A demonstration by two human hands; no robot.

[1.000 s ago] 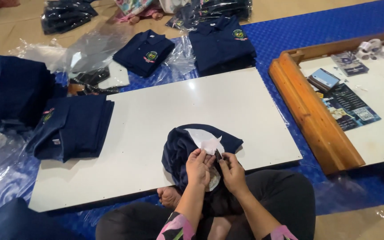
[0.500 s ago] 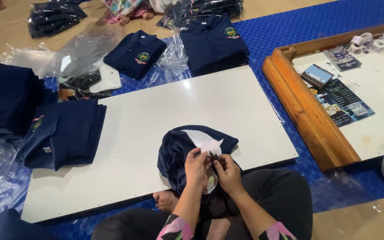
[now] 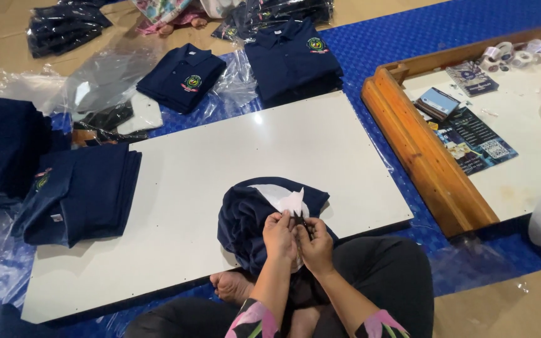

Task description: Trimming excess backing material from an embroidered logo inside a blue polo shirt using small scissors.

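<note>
Little has moved since the earlier frames except the view: it drifts slightly, so the white desk [image 3: 220, 188] and the folded shirts sit a touch lower and further right, while both hands keep to the same spot over the bundled garment.

Largest first. That desk, a long white board lying on the blue floor mat [image 3: 408, 56], carries a stack of folded navy shirts [image 3: 82, 191] at its left end. More folded navy shirts [image 3: 292, 59] lie on clear plastic bags beyond its far edge. To the right stands a wooden-framed low table [image 3: 427, 156] with leaflets and rolls of tape on it.

At the near edge, partly on the person's lap, lies the navy shirt [image 3: 245, 216], bunched up with a white inner patch [image 3: 283, 200] turned outward. The left hand [image 3: 279, 235] is closed, pinching the fabric beside that patch. The right hand [image 3: 315, 246] is closed too, its fingers gripping a small dark tool [image 3: 298, 219]; whether it is a snipper or a tagging tool is too small to tell.

The step looks like fine work at the label area, trimming or fastening something there. A next move would call for keeping the cloth taut between the fingers and the tool tip clear of the shirt's own weave.
</note>
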